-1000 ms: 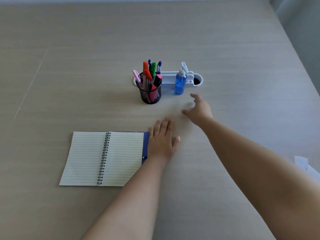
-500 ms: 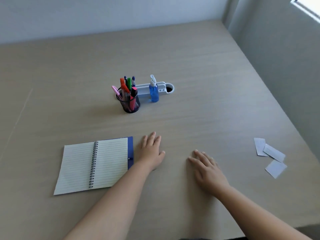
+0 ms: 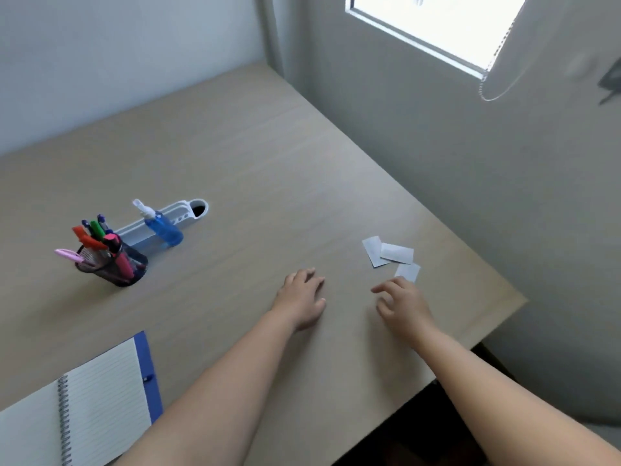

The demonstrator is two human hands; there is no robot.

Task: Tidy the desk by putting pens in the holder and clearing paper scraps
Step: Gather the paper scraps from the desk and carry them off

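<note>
Three white paper scraps point(image 3: 391, 254) lie together near the desk's right edge. My right hand point(image 3: 401, 303) hovers just below them, fingers spread and empty, its fingertips close to the nearest scrap. My left hand point(image 3: 302, 297) rests palm down on the desk to its left, holding nothing. A black mesh pen holder point(image 3: 114, 265) stands at the left with several coloured pens and markers point(image 3: 97, 235) upright in it.
A blue spray bottle point(image 3: 164, 230) stands against a white cable tray point(image 3: 161, 220) behind the holder. An open spiral notebook point(image 3: 84, 408) with a blue cover lies at the lower left. The desk point(image 3: 268, 169) ends close to the right of the scraps, with a wall beyond.
The view has swung right, bringing the scraps closer to centre. My right hand pulled back from the spray bottle and moved right toward the scraps. My left hand left the notebook's edge and followed.
</note>
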